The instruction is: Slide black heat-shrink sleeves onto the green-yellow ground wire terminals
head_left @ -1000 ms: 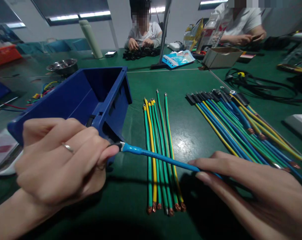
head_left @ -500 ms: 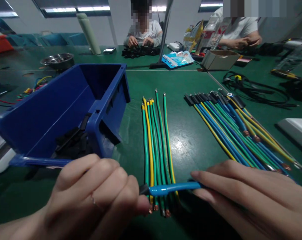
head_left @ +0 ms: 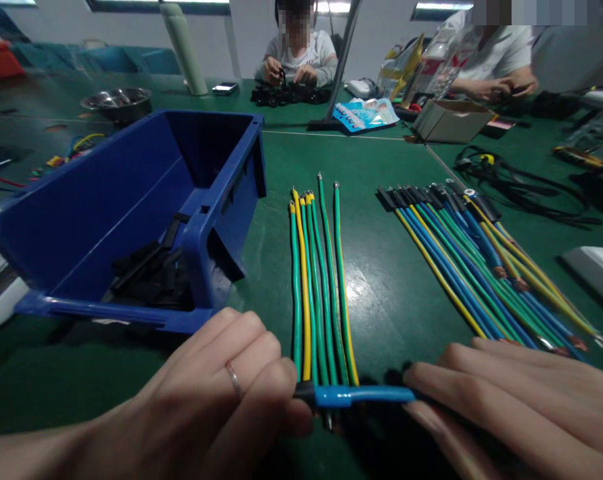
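A short length of blue cable [head_left: 376, 395] lies crosswise between my hands near the front of the table. My left hand [head_left: 226, 393], with a ring on one finger, is closed around a black sleeve [head_left: 305, 392] at the cable's left end. Fingers of my right hand [head_left: 511, 407] pinch the blue cable toward its other end, which is hidden under them. Behind and partly beneath it lies a row of green and yellow cables [head_left: 317, 293] with metal lugs at their far ends. Bare copper shows at some of their near ends.
At left stands a blue bin [head_left: 221, 220] with black sleeves [head_left: 151, 273] inside. Right of the row lie several blue, green and yellow cables [head_left: 446, 260] with black sleeves. Farther back are a metal bowl [head_left: 117, 103], a cardboard box [head_left: 451, 121] and two people at work.
The view has shifted a little, so the bin and cables appear slightly right and higher. My left hand has turned and moved right with the sleeve; my right hand still pinches the blue cable.
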### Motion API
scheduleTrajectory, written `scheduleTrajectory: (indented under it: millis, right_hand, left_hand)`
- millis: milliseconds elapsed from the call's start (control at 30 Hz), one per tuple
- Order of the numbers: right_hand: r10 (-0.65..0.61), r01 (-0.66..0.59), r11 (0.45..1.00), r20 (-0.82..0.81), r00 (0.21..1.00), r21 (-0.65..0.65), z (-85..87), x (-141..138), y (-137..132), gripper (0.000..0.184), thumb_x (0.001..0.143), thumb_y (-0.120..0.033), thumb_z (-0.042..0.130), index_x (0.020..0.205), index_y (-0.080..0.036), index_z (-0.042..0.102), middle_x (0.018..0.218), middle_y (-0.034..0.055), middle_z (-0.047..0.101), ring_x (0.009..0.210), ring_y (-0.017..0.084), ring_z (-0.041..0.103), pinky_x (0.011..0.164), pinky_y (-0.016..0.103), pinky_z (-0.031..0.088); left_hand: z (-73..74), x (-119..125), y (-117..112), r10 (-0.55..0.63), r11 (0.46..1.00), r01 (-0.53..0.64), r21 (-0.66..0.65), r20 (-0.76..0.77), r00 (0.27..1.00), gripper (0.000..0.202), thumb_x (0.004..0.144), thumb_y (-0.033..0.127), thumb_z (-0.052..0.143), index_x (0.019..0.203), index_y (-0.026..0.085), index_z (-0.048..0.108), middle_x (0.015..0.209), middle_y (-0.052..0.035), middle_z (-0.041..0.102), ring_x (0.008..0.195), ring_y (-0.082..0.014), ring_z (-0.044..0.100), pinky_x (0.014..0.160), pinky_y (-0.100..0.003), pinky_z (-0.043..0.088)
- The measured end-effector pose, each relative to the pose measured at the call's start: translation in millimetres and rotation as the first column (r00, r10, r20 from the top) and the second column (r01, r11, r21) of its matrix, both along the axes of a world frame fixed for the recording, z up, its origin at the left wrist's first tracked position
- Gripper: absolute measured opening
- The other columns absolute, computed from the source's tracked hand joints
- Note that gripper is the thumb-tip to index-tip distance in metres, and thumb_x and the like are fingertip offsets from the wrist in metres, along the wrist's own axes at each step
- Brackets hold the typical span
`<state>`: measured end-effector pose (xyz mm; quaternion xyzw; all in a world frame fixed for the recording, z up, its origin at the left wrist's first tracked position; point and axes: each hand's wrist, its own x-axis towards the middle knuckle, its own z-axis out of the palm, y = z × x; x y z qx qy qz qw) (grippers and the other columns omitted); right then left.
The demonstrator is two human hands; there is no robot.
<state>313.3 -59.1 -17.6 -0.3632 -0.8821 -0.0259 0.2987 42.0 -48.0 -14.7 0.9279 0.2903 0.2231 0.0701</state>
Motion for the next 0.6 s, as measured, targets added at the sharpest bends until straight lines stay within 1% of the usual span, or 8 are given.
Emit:
scheduleTrajectory:
  millis: [100,233,367,433,500,533,567,600]
  right_hand:
    - [0.039,-0.040,0.999,-0.012,0.999,-0.010,-1.2,-1,3,0.009,0.096,-0.014,0.055,0.092,-0.021,0.060,0.065,0.0005,0.067,0.050,0.014,0.060,0.045,0.033,0.034]
    - [0.046,-0.047,0.999,-0.017,0.999,-0.026,-3.5,-3,4,0.010,0.096,-0.014,0.054,0.091,-0.021,0.059,0.067,0.0011,0.067,0.054,0.015,0.062,0.050,0.032,0.040]
    - [0.049,-0.050,0.998,-0.021,0.999,-0.040,-4.5,-5,3,0.011,0.096,-0.013,0.053,0.091,-0.022,0.056,0.069,0.0010,0.068,0.056,0.015,0.063,0.051,0.031,0.040]
    - [0.055,-0.056,0.997,-0.024,0.998,-0.046,-5.0,-6,3,0.011,0.095,-0.012,0.054,0.091,-0.021,0.057,0.069,0.0005,0.068,0.056,0.014,0.063,0.050,0.031,0.040]
    - [0.046,-0.046,0.998,-0.020,0.999,-0.034,-5.2,-6,3,0.011,0.094,-0.012,0.054,0.091,-0.022,0.058,0.067,-0.0003,0.068,0.054,0.014,0.063,0.049,0.031,0.040]
    - [0.041,-0.042,0.999,-0.020,0.999,-0.024,-5.0,-5,4,0.010,0.094,-0.013,0.055,0.091,-0.022,0.058,0.067,-0.0004,0.068,0.054,0.014,0.063,0.048,0.031,0.040]
    - [0.033,-0.033,0.999,-0.019,0.999,-0.014,-4.5,-4,4,0.010,0.093,-0.014,0.055,0.091,-0.022,0.058,0.066,-0.0004,0.068,0.053,0.014,0.063,0.047,0.031,0.039]
    - [0.020,-0.020,1.000,-0.015,1.000,-0.010,-3.6,-3,4,0.009,0.094,-0.014,0.055,0.091,-0.022,0.058,0.066,-0.0003,0.068,0.053,0.014,0.063,0.046,0.031,0.039]
  left_hand:
    - [-0.3,1,-1,0.015,1.000,-0.015,-0.009,0.009,1.000,0.026,0.108,0.017,0.028,0.090,0.022,0.047,0.070,0.0031,0.055,0.058,-0.0157,0.048,0.055,-0.035,0.034]
    - [-4.8,1,-3,0.038,0.999,-0.038,0.005,-0.045,0.998,0.025,0.108,0.018,0.029,0.094,0.021,0.050,0.075,0.0016,0.059,0.061,-0.0147,0.051,0.055,-0.031,0.039]
    - [-6.6,5,-1,0.049,0.998,-0.047,0.042,-0.047,0.998,0.025,0.108,0.021,0.034,0.087,0.022,0.048,0.071,0.0014,0.057,0.058,-0.0149,0.050,0.051,-0.029,0.040]
    - [-8.9,7,1,0.040,0.998,-0.038,0.046,-0.049,0.998,0.030,0.109,0.027,0.030,0.086,0.021,0.049,0.069,0.0004,0.058,0.059,-0.0162,0.053,0.053,-0.029,0.046]
    - [-14.5,8,2,0.029,0.999,-0.028,0.034,-0.030,0.999,0.036,0.109,0.038,0.027,0.095,0.019,0.054,0.080,-0.0042,0.066,0.074,-0.0203,0.064,0.067,-0.033,0.056]
    - [-18.6,9,1,0.032,0.999,-0.032,0.031,-0.001,0.999,0.037,0.108,0.044,0.029,0.106,0.017,0.055,0.095,-0.0086,0.070,0.092,-0.0235,0.068,0.080,-0.035,0.059]
    - [-23.1,9,0,0.043,0.999,-0.044,0.026,0.050,0.998,0.041,0.107,0.048,0.031,0.119,0.015,0.053,0.114,-0.0132,0.070,0.112,-0.0262,0.065,0.095,-0.038,0.058]
    - [-27.6,9,-2,0.064,0.998,-0.065,0.002,0.122,0.990,0.046,0.106,0.050,0.033,0.132,0.014,0.047,0.133,-0.0167,0.063,0.129,-0.0273,0.058,0.106,-0.039,0.054]
